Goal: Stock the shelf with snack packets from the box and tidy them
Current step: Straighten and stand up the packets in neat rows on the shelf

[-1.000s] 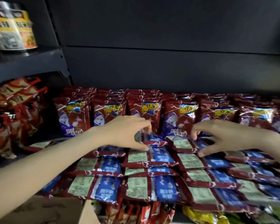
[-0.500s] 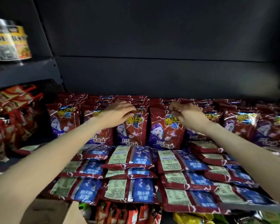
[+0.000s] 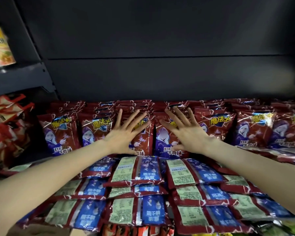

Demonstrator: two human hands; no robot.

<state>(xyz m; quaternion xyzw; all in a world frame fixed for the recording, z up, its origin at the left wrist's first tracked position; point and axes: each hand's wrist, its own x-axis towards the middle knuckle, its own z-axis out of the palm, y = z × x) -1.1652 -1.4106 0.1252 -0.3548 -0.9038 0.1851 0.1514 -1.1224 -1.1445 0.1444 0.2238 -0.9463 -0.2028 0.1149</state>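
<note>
Rows of dark red snack packets (image 3: 60, 133) stand upright along the back of the shelf, their fronts showing a purple-hooded figure. My left hand (image 3: 126, 133) lies flat with fingers spread against an upright packet near the middle. My right hand (image 3: 186, 133) presses the neighbouring upright packet (image 3: 165, 143) the same way, fingers straight and splayed. In front of them several packets lie flat (image 3: 136, 171), backs up, showing green and blue panels, stacked in overlapping piles out to the shelf's front edge. Neither hand holds anything.
The dark back wall (image 3: 160, 74) rises behind the packets. At left hang orange-red snack bags (image 3: 7, 126), with a yellow labelled tub (image 3: 0, 46) on a higher shelf. A cardboard box edge (image 3: 41, 230) shows at the bottom left, and other packets (image 3: 134, 231) below.
Both hands have opened from curled fingers at the packet tops to flat, splayed palms against the upright packets' fronts. The view has moved closer.
</note>
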